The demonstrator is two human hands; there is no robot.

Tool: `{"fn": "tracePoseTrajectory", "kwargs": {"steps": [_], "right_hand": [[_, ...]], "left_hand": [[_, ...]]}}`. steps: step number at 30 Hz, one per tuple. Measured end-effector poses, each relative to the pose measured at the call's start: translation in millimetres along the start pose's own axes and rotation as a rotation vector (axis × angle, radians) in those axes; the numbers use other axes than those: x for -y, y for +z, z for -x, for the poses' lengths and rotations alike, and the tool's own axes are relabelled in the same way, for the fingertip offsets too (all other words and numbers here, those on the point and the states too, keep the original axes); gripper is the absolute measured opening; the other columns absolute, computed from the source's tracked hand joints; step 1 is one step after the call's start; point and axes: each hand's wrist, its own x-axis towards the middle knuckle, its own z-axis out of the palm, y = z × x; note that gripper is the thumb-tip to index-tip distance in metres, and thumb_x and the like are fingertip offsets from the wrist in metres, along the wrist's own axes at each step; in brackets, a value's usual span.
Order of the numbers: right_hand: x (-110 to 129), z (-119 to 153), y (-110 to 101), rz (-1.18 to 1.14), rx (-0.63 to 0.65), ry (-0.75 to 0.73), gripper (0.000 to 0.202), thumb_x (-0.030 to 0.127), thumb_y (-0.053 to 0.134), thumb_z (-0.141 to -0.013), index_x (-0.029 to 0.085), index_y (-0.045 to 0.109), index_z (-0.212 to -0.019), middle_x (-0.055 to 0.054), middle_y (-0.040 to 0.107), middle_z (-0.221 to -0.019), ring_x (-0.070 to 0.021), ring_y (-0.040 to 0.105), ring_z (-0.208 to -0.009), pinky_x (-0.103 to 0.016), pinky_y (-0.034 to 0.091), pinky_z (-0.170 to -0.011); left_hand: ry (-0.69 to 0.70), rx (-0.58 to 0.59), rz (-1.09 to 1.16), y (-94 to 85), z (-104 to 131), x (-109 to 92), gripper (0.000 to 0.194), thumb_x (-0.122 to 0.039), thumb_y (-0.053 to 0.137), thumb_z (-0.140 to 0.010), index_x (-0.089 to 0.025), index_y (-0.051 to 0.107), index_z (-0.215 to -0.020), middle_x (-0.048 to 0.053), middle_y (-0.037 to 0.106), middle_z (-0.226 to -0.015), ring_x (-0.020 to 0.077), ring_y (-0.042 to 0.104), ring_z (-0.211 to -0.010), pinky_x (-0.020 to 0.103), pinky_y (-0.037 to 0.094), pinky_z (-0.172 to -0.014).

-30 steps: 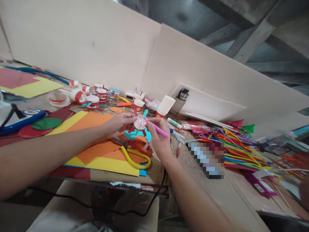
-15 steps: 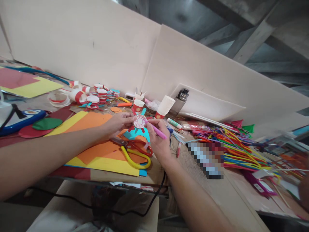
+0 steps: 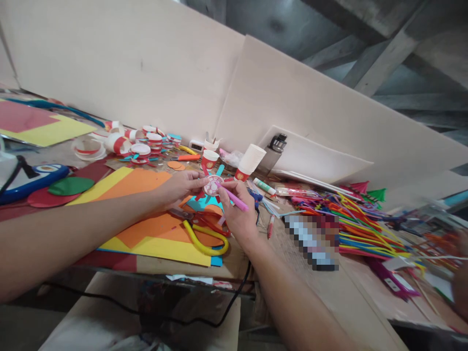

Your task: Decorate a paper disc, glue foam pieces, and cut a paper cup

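My left hand (image 3: pixel 185 187) pinches the edge of a small paper-cup craft (image 3: pixel 211 187), a white disc with a pink shell-like pattern and red and blue paper strips sticking out around it. In my right hand (image 3: pixel 239 209) is a pink marker (image 3: pixel 237 199), its tip at the disc's face. Fingers of both hands partly cover the craft's sides. Just below lie large scissors with yellow and red handles (image 3: pixel 210 248), resting on orange paper sheets (image 3: pixel 146 229) over yellow ones (image 3: pixel 171 251).
Several finished-looking cup crafts (image 3: pixel 141 152) stand at the back left. A stack of paper cups (image 3: pixel 252 160) is by the white board, near a glue stick (image 3: pixel 265 187). Colourful pipe cleaners (image 3: pixel 365 229) spread at right. A black cable (image 3: pixel 234 297) hangs below the table edge.
The craft has turned and tilted slightly in my left hand. My right hand and the marker have shifted a little left, with the tip now farther over the disc.
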Motion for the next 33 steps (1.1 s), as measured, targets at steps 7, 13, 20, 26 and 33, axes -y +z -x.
{"fn": "tracePoseTrajectory", "kwargs": {"steps": [7,13,20,26,33], "right_hand": [[2.4,-0.6,-0.4,0.007,0.012,0.003,0.013,0.032,0.056,-0.086,0.020,0.060,-0.089,-0.003,0.066,-0.083,-0.0155,0.061,-0.075,-0.031,0.049,-0.070],[2.2,0.0,0.1,0.002,0.014,0.003,0.013,0.031,0.056,-0.087,0.020,0.060,-0.091,-0.003,0.066,-0.085,-0.0154,0.061,-0.076,-0.030,0.049,-0.071],[6.7,-0.6,-2.0,-0.007,-0.033,-0.020,0.012,0.031,0.057,-0.087,0.019,0.059,-0.088,-0.003,0.066,-0.084,-0.0150,0.061,-0.076,-0.030,0.049,-0.071],[6.1,-1.0,-5.8,-0.065,-0.121,0.030,0.015,0.035,0.055,-0.088,0.020,0.059,-0.088,-0.002,0.064,-0.082,-0.0151,0.061,-0.076,-0.030,0.050,-0.070],[6.2,-1.1,-5.9,-0.112,-0.112,0.055,0.015,0.033,0.056,-0.088,0.019,0.058,-0.089,-0.002,0.064,-0.083,-0.0146,0.062,-0.076,-0.029,0.050,-0.069]], "left_hand": [[0.005,0.008,-0.020,-0.1,0.5,-0.2,0.032,-0.039,0.075,-0.070,-0.010,0.065,-0.081,0.005,0.065,-0.077,0.0133,0.059,-0.067,0.026,0.045,-0.064],[0.015,0.008,-0.034,-0.1,0.0,0.1,0.032,-0.039,0.075,-0.070,-0.010,0.065,-0.080,0.005,0.065,-0.075,0.0133,0.058,-0.066,0.026,0.045,-0.063],[-0.005,0.009,0.022,2.1,1.9,-1.8,0.032,-0.038,0.077,-0.069,-0.011,0.064,-0.080,0.004,0.064,-0.072,0.0128,0.059,-0.066,0.025,0.046,-0.063],[-0.032,-0.025,0.070,3.2,2.2,-4.3,0.032,-0.036,0.079,-0.066,-0.011,0.064,-0.078,0.003,0.064,-0.068,0.0113,0.056,-0.059,0.024,0.044,-0.057],[-0.010,-0.040,0.118,0.7,-0.3,-4.4,0.031,-0.034,0.080,-0.064,-0.012,0.065,-0.079,0.003,0.066,-0.074,0.0102,0.057,-0.062,0.022,0.044,-0.057]]}}
